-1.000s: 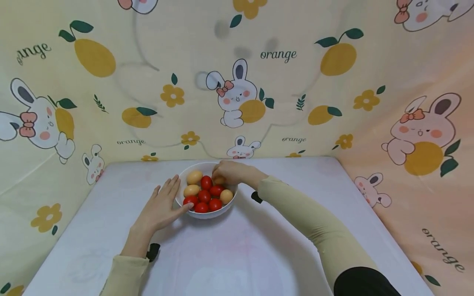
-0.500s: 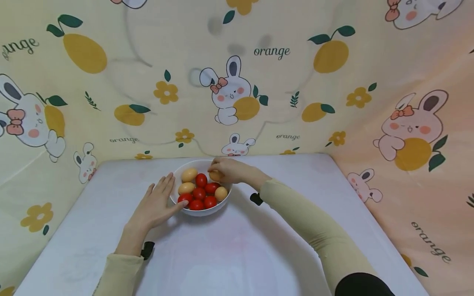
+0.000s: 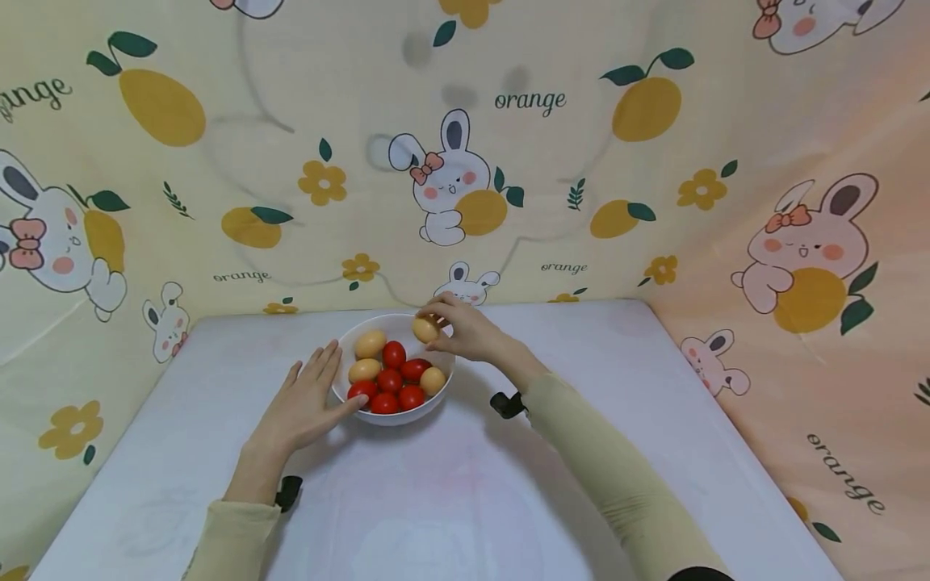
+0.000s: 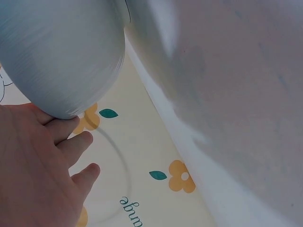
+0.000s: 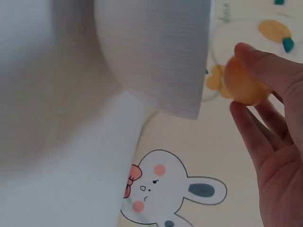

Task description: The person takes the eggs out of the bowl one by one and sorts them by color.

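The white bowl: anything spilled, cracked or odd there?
Nothing stands out. The white bowl stands upright with no visible spill; red pieces and tan pieces lie inside, and the right hand holds one tan piece above rim height. Hairline cracks wouldn't show.

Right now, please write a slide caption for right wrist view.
Right hand holds an egg above the white bowl.

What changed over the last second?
The right grip lifted an egg up from inside the bowl toward its far-right rim, holding it pinched. Unchanged: left grip against the bowl's side, tomatoes and the other eggs inside.
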A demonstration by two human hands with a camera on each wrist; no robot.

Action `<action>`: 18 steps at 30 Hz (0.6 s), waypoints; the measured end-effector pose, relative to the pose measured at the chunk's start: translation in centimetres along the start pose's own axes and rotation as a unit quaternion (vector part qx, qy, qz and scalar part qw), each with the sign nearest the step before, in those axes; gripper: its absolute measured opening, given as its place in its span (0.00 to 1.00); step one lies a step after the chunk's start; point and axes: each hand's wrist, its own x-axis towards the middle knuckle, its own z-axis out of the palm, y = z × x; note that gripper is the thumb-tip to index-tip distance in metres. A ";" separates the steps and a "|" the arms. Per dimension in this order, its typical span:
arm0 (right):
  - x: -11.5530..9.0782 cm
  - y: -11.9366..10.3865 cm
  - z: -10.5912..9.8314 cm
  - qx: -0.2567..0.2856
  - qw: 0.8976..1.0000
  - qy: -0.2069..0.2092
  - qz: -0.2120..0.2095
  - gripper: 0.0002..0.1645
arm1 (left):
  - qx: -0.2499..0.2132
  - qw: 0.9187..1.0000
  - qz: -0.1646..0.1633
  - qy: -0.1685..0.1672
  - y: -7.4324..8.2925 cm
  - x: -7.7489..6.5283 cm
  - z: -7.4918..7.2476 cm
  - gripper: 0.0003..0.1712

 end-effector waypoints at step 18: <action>-5.4 3.1 -0.3 0.072 0.977 0.188 0.075 0.35 | -0.007 1.000 0.002 0.002 0.2 -0.2 0.0 0.63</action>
